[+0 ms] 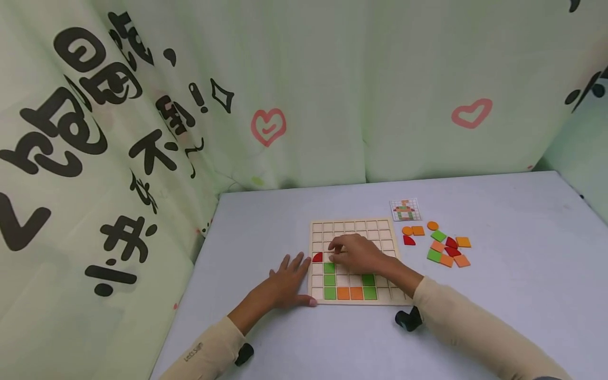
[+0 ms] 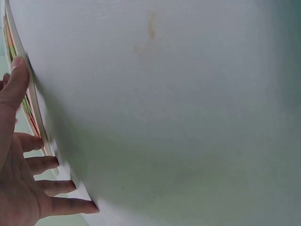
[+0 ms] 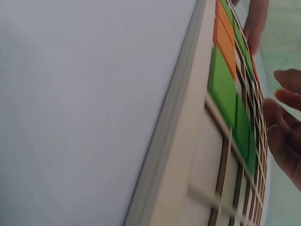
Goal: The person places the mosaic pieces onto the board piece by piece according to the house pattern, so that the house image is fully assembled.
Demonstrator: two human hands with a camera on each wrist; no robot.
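Observation:
A square wooden grid board lies on the table, with green tiles, orange tiles and a red quarter-round tile set in its cells. My left hand is spread along the board's left edge; in the left wrist view its thumb rests on the frame. Over the middle of the board is my right hand, fingers bent and pointing left near the red tile. In the right wrist view its fingers are close over the grid; I cannot tell whether they hold a tile.
Right of the board lie loose orange, green and red tiles, some round or quarter-round. A small pattern card sits behind them. Pale curtains with printed letters and hearts hang around the white table.

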